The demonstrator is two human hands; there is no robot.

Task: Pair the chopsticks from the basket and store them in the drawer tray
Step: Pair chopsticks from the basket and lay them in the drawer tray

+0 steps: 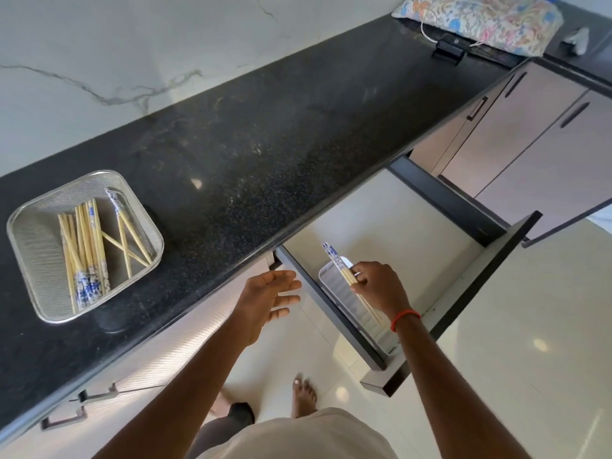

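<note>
A square metal mesh basket [31, 246] stands on the black counter at the left and holds several bamboo chopsticks [86, 246] with blue-and-white ends. My right hand [381, 284] is shut on a pair of chopsticks [335, 260], held over the white tray [351, 306] inside the open drawer [414, 223]. The pair's patterned ends point away from me. My left hand [268, 298] hovers open and empty in front of the counter edge, left of the drawer.
The black granite counter [265, 144] runs diagonally, with a floral cloth bundle [480, 21] and a small black device [448, 49] at its far end. Cabinet doors [530, 134] stand beyond the drawer. My bare feet [303, 397] are on the tiled floor below.
</note>
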